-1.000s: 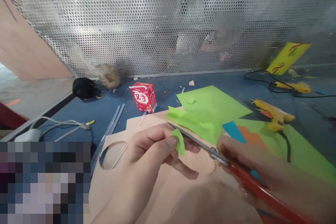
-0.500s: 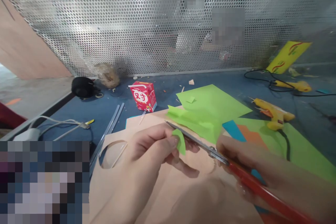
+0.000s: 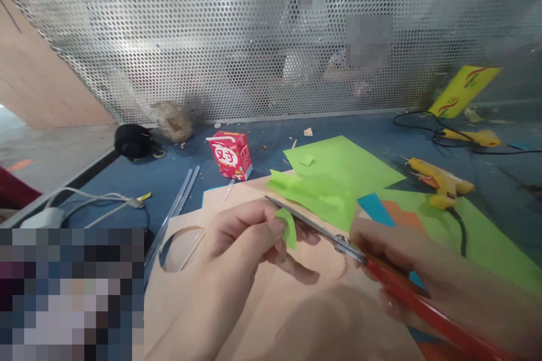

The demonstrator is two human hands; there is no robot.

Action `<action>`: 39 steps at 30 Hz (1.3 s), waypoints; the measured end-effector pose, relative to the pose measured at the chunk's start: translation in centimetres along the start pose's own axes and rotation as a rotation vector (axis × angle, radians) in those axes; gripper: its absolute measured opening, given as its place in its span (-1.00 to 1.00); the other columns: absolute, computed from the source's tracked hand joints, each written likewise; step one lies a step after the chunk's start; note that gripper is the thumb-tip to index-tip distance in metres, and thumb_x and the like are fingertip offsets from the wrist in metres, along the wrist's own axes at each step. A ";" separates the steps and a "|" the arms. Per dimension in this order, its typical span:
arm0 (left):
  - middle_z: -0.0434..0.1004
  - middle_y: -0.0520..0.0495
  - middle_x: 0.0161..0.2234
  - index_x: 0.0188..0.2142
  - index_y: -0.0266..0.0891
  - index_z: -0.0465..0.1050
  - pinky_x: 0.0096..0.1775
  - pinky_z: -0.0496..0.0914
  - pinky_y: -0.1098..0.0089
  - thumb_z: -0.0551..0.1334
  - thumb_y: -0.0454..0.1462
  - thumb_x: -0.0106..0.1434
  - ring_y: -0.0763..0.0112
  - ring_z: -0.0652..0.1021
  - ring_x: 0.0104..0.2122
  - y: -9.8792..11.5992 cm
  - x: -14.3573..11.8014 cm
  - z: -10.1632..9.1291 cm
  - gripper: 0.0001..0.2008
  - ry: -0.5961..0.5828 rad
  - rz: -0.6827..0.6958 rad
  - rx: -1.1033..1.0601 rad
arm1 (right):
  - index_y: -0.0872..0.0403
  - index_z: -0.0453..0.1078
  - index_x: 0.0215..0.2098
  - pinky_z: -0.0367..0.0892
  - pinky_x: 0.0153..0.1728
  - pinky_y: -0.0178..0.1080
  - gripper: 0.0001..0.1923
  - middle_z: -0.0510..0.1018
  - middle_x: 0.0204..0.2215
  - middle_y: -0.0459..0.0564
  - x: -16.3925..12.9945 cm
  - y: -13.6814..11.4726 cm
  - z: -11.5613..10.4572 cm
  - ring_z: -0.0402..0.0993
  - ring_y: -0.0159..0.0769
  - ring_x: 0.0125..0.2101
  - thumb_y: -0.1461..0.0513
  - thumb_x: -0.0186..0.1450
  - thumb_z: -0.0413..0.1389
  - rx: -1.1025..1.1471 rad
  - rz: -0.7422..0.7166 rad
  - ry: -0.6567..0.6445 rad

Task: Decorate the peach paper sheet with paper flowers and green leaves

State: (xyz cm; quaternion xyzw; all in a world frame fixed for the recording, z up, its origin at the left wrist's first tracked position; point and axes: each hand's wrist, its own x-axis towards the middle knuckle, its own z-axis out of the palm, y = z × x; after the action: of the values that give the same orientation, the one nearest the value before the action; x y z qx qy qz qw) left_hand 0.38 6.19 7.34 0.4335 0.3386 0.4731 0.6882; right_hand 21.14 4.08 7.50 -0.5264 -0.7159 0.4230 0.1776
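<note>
Between thumb and fingers, my left hand [image 3: 249, 242] pinches a small curved piece of green paper [image 3: 289, 230]. My right hand [image 3: 406, 259] is wrapped round the red handles of a pair of scissors [image 3: 339, 241]. The blades point left and lie along the upper edge of the green piece, close to the left fingertips. Under both hands is a large peach-coloured sheet [image 3: 262, 316] with a round hole cut near its left side. Just beyond the blades lies a folded green paper strip [image 3: 313, 194].
A red drink carton [image 3: 231, 155] stands beyond the sheet. Green paper [image 3: 347, 161], a blue scrap [image 3: 376, 210] and a yellow glue gun [image 3: 442, 180] lie to the right. Clear sticks [image 3: 182, 194] and a white cable [image 3: 97, 198] are on the left. A perforated metal screen [image 3: 254, 79] closes the back.
Almost nothing differs. The right hand's grip on the scissors shifts very slightly; the left hand keeps its pinch on the green piece.
</note>
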 end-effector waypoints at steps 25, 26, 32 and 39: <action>0.62 -0.03 -0.44 -0.20 -0.20 0.31 -0.55 0.45 0.51 0.31 -0.29 0.03 0.30 0.61 -0.41 0.0 0.7 0.6 -0.68 0.228 0.022 0.388 | 0.01 0.12 -0.48 0.04 -0.66 -0.37 -0.63 0.39 -0.60 -0.14 3.8 3.1 -0.2 0.30 -0.36 -0.61 -0.10 0.20 -0.03 -0.345 0.112 0.349; 0.62 -0.04 -0.42 -0.24 -0.23 0.38 -0.47 0.46 0.51 0.30 -0.26 0.05 0.34 0.60 -0.38 -0.2 0.9 0.2 -0.75 0.217 0.010 0.473 | 0.01 0.11 -0.49 0.03 -0.66 -0.37 -0.62 0.39 -0.61 -0.14 4.0 3.3 -0.3 0.31 -0.35 -0.61 -0.10 0.19 -0.03 -0.353 0.114 0.354; 0.62 -0.06 -0.34 -0.45 -0.16 0.57 -0.27 0.42 0.28 0.23 -0.20 0.04 0.21 0.57 -0.33 -1.2 2.4 -1.9 -0.86 0.179 -0.008 1.063 | 0.01 0.16 -0.46 0.02 -0.67 -0.36 -0.65 0.42 -0.61 -0.12 4.2 3.1 -0.4 0.34 -0.32 -0.61 -0.09 0.17 -0.01 -0.377 0.163 0.363; 0.64 -0.02 -0.33 -0.43 -0.06 0.58 -0.21 0.39 0.18 0.17 -0.22 0.05 0.10 0.56 -0.27 -2.7 3.7 -3.1 -0.82 0.155 0.051 1.259 | 0.02 0.12 -0.46 0.09 -0.61 -0.34 -0.61 0.44 -0.55 -0.10 4.8 3.7 -1.9 0.36 -0.30 -0.55 -0.11 0.14 0.03 -0.333 0.169 0.466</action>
State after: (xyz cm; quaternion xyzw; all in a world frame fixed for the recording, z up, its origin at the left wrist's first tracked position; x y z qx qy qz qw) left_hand -0.18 10.02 3.44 0.7277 0.5902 0.2295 0.2633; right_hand 22.86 9.55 4.77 -0.6888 -0.6691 0.1807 0.2126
